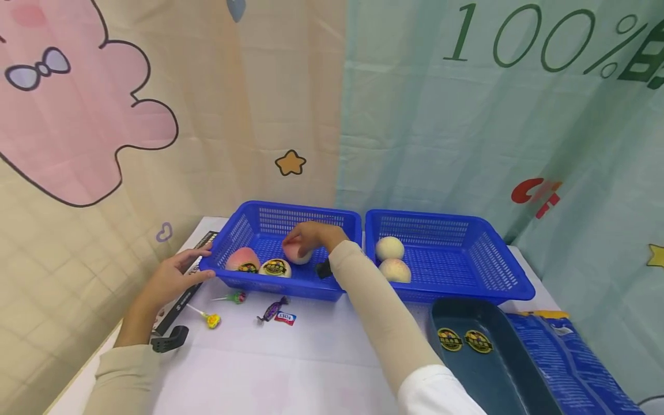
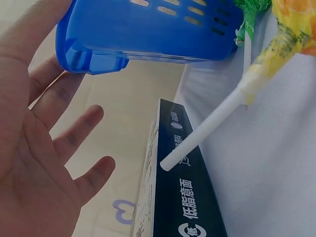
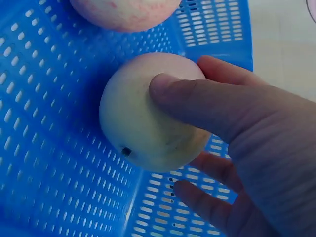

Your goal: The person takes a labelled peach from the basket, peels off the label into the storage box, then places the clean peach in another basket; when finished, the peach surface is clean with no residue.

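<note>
My right hand (image 1: pixel 313 235) is inside the left blue basket (image 1: pixel 306 286), gripping a pale, pink-tinged peach (image 3: pixel 148 108). The right wrist view shows the thumb across its side, with other fingers behind. Two more peaches lie to the left in this basket: a pinker one (image 1: pixel 241 258) and a paler one (image 1: pixel 274 268), both bearing black-and-gold stickers. At the basket's left end, my left hand (image 1: pixel 173 279) touches the rim with thumb and fingers spread. Its ring and little fingers (image 2: pixel 91 173) stand free of the basket in the left wrist view.
A second blue basket (image 1: pixel 505 288) holds two pale peaches (image 1: pixel 390 248). In front lie a dark tray (image 1: pixel 487 380) with two stickers and a blue bag (image 1: pixel 565 363). Lollipops (image 1: pixel 212 320), wrapped candies (image 1: pixel 273 310) and a black-and-white box (image 1: pixel 173 314) lie near the left hand.
</note>
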A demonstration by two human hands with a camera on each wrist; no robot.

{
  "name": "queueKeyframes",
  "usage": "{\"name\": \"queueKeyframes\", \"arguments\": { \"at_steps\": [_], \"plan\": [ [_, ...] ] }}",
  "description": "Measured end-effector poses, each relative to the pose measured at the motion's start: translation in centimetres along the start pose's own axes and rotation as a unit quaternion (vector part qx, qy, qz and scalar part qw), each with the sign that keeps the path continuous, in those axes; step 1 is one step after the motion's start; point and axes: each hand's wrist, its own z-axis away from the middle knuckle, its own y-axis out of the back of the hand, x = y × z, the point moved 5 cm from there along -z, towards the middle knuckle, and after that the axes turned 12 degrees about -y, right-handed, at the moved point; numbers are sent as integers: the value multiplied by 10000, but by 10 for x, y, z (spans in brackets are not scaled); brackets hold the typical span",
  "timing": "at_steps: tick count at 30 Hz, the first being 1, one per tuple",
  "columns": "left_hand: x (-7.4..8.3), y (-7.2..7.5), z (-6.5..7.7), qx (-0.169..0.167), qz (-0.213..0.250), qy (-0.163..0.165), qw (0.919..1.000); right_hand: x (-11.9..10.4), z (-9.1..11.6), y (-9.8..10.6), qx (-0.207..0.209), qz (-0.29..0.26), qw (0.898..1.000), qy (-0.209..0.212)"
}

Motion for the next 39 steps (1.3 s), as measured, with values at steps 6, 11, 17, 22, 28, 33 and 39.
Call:
{"name": "queueKeyframes", "arguments": {
  "at_steps": [6,11,17,22,28,33,39],
  "plan": [
    [2,0,-2,-33,-293,219,9993,15,6,9,436,794,9955,-282],
    [1,1,-2,-125,-410,643,9970,36,10,11,438,810,9902,-1053],
    [-1,0,-1,-132,-370,622,9973,39,10,12,537,742,9917,-906],
    [-2,2,0,-47,-255,507,9984,30,9,18,808,772,9931,-370],
    [2,1,0,-91,-285,627,9976,29,13,11,373,375,9967,-613],
    [3,-1,1,-84,-183,615,9979,30,16,4,233,392,9961,-749],
    [2,-1,3,-62,-154,463,9988,35,16,2,291,619,9972,-296]
  ]
}}
